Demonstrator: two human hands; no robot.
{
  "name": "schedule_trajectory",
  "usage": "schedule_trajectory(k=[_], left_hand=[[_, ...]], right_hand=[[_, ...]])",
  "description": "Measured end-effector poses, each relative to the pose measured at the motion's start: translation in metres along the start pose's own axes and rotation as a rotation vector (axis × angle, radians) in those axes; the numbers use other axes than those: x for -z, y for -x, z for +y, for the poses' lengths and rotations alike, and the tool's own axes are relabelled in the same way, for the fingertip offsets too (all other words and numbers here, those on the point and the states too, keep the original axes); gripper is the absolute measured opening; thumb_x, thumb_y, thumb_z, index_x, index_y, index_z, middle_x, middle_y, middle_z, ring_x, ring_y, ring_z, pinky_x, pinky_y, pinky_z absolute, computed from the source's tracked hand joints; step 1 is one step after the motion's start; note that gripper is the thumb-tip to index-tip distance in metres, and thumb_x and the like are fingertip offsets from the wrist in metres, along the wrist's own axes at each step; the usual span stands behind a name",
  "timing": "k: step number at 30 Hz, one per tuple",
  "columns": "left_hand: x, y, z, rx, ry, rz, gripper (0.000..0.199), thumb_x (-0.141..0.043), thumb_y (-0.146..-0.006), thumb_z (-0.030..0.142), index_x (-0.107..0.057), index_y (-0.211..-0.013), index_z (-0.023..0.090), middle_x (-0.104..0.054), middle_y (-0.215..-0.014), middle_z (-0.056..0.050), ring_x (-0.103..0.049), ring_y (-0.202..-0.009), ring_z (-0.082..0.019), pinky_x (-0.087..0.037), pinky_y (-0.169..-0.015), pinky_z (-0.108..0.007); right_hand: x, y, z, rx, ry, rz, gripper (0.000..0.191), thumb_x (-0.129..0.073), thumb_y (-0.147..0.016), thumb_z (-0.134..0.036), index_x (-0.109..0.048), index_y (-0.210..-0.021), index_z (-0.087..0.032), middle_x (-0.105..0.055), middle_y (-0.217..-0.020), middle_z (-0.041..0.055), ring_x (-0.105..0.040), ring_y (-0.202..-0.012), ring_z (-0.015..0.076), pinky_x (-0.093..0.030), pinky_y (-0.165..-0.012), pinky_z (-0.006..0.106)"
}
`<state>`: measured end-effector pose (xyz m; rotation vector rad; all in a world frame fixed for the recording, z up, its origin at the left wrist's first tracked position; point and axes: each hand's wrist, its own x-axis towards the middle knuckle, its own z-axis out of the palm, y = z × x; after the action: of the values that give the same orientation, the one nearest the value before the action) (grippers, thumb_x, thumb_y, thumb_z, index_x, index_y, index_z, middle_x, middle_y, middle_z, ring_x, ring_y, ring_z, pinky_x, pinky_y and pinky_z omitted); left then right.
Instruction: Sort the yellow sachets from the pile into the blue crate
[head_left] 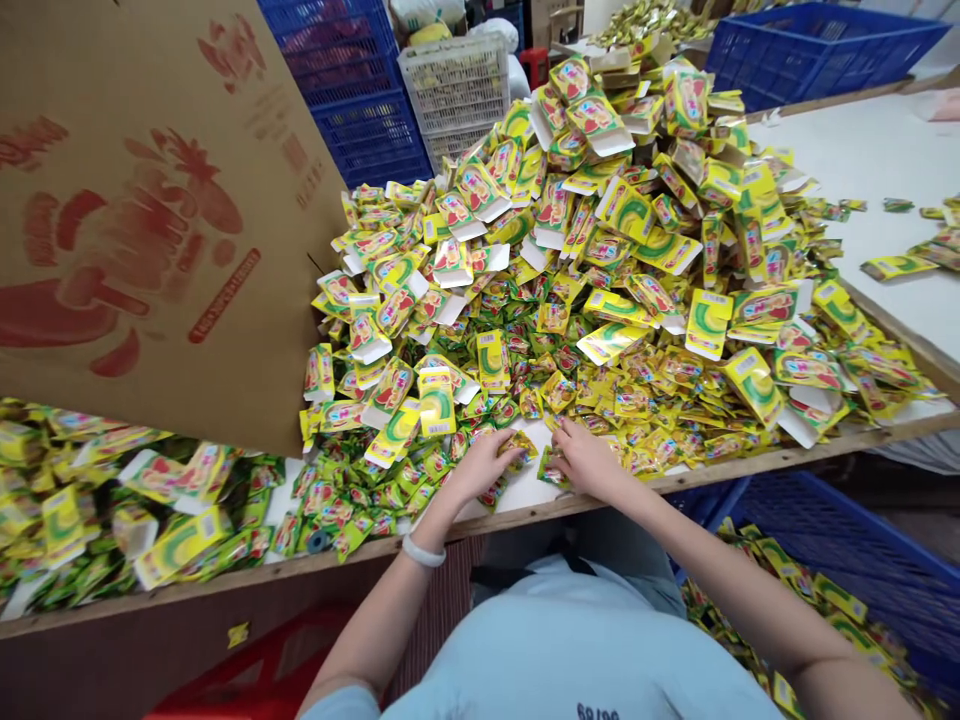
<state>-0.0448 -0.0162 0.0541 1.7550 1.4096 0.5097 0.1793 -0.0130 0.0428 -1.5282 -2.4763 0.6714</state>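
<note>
My left hand [486, 464], with a white band on its wrist, is at the table's front edge, its fingers closed around a small yellow packet [519, 447]. Just to the right, my right hand [585, 458] has its fingers bent together over a green packet [553, 468]; whether it grips that packet is hard to make out. Between the hands shows a strip of white tabletop [531, 480]. Green packets [360, 490] lie left of my hands and yellow packets [667, 400] lie to the right. Behind them rises a tall heap of yellow flat boxes [630, 208], many with open white flaps.
A large cardboard carton [150, 220] stands on the left. Blue crates [367, 130] and a white crate [457, 85] are stacked behind. Another blue crate [825, 50] sits at the back right. Below the table at right, a blue crate [847, 540] holds boxes. A red stool [255, 670] is lower left.
</note>
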Motion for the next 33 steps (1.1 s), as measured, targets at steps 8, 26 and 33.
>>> schedule_trajectory(k=[8,26,33], left_hand=[[-0.008,0.011,-0.008,0.143,0.337,0.275,0.031,-0.054,-0.087,0.05,-0.055,-0.089,0.019,-0.049,-0.064,0.004,-0.052,-0.057,-0.014,-0.053,-0.059,-0.028],[-0.047,0.017,0.018,0.152,0.685,0.226,0.05,-0.054,-0.084,0.068,-0.057,-0.088,0.018,-0.051,-0.068,0.002,-0.051,-0.061,-0.013,-0.055,-0.063,-0.033],[-0.046,0.005,0.036,-0.087,0.379,0.322,0.038,-0.046,-0.097,0.049,-0.066,-0.1,0.017,-0.065,-0.1,-0.01,-0.063,-0.094,-0.023,-0.055,-0.083,-0.037]], right_hand=[[0.001,0.009,0.0,-0.054,0.012,0.077,0.038,-0.069,-0.085,-0.043,-0.061,-0.112,-0.016,-0.064,-0.114,0.0167,-0.06,-0.109,0.0327,-0.053,-0.083,0.041],[-0.003,0.0,-0.01,-0.085,-0.887,0.319,0.029,-0.069,-0.08,-0.045,-0.059,-0.08,-0.019,-0.06,-0.07,0.0004,-0.052,-0.062,0.0139,-0.046,-0.059,0.026],[-0.012,0.006,-0.004,-0.056,-1.23,0.188,0.052,-0.068,-0.077,-0.054,-0.061,-0.114,-0.019,-0.07,-0.092,0.0066,-0.067,-0.072,0.0184,-0.056,-0.065,0.032]])
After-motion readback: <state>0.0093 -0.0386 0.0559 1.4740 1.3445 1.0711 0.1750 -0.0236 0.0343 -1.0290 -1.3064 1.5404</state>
